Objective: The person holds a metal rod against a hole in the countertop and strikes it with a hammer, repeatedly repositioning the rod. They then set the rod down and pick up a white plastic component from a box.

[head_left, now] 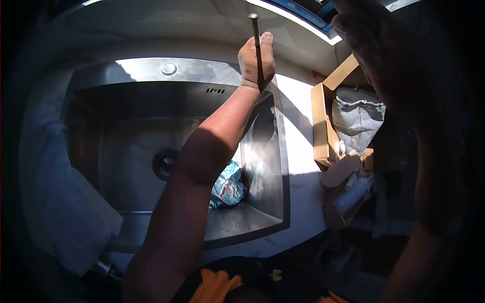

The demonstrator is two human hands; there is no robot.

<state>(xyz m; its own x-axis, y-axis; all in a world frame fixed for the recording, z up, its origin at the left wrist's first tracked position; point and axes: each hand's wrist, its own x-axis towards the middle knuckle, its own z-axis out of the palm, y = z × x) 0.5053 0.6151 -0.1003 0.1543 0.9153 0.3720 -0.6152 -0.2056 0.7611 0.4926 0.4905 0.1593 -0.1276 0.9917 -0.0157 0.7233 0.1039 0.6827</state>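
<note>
My left hand [256,63] is closed at the back right corner of the steel sink [177,70]. A long, thin dark bolt [255,28] with a round, shiny head stands up from this fist, and a narrow dark line runs on over the back of the hand to the wrist. My right hand [366,55] is raised at the upper right, in deep shadow. Its fingers are too dark to make out, and nothing can be seen in it. Below my left forearm, a crumpled blue-and-white wrapper [230,186] lies in the sink.
A grey cloth pouch [357,118] sits in an open cardboard box [319,121] right of the sink. Packaging [348,194] lies just below. White cloth [55,202] hangs at the left. The drain [165,164] is near the sink's middle; a window frame [308,17] runs along the top.
</note>
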